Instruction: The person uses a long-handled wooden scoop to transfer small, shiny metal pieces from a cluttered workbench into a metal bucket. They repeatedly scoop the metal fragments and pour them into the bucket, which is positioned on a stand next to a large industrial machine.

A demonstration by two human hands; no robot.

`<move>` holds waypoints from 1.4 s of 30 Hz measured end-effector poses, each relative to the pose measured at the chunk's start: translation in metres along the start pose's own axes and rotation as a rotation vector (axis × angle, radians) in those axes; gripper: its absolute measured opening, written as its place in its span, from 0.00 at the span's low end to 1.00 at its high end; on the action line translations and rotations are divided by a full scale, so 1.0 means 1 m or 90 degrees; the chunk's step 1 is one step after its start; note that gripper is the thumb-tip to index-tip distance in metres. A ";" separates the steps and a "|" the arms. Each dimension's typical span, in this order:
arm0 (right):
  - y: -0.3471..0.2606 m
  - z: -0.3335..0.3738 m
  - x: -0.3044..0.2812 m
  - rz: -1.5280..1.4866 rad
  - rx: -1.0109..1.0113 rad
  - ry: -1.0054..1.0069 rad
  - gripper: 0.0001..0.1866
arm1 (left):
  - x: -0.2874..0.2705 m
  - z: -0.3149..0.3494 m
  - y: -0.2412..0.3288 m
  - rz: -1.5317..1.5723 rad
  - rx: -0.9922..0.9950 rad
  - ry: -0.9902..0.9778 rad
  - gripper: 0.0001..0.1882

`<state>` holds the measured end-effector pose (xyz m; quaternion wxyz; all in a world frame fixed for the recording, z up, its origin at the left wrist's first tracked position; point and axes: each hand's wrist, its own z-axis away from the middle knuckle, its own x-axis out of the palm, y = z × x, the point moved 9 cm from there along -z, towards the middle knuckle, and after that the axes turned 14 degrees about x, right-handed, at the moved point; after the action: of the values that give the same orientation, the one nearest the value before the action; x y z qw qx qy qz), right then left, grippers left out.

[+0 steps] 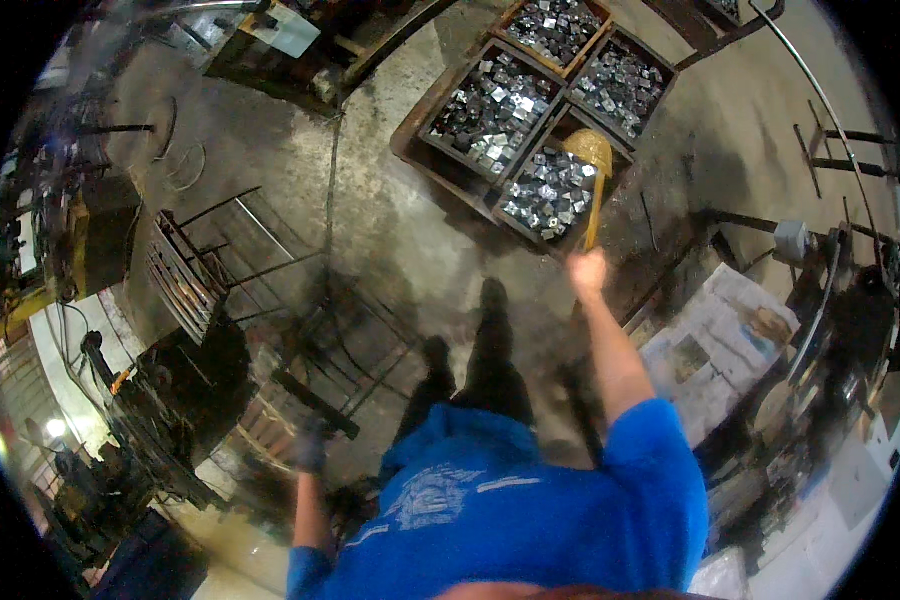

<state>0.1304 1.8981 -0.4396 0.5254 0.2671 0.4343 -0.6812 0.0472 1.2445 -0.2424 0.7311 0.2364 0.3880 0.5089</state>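
My right hand [587,272] is closed around the handle of a yellow scoop [588,150], arm stretched forward. The scoop's rounded bowl is over the far side of the nearest bin, next to a heap of small shiny metal blocks [545,192]; whether it touches them I cannot tell. My left hand [310,447], dark as if gloved, hangs low on the left beside a slatted wooden chair back [266,432]. Its fingers are blurred, so I cannot tell whether it holds anything.
Three more bins of metal blocks [495,105] adjoin the nearest one on a dark pallet-like base [420,165]. A metal-framed slatted chair [185,280] stands on the left. Newspaper [720,345] covers a surface on the right, near machinery. A dark bench [280,60] is far left.
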 end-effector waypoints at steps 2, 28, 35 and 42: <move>0.017 -0.012 0.022 0.087 -0.046 -0.045 0.18 | -0.046 0.003 -0.065 0.042 0.027 0.040 0.16; -0.071 0.445 0.004 -0.616 0.448 -1.328 0.08 | -0.221 0.101 -0.241 0.192 0.067 0.247 0.09; -0.116 0.460 0.042 -0.051 -0.234 -0.594 0.10 | -0.225 0.277 -0.333 0.608 0.019 0.520 0.07; -0.119 0.488 0.127 -0.014 -0.440 -0.206 0.10 | -0.181 0.461 -0.418 0.609 -0.179 0.644 0.10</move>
<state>0.0236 1.4191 -0.2726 0.6391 -0.0416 0.5525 -0.5335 0.6215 0.9443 -0.2218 0.1808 0.0191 0.4644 0.8668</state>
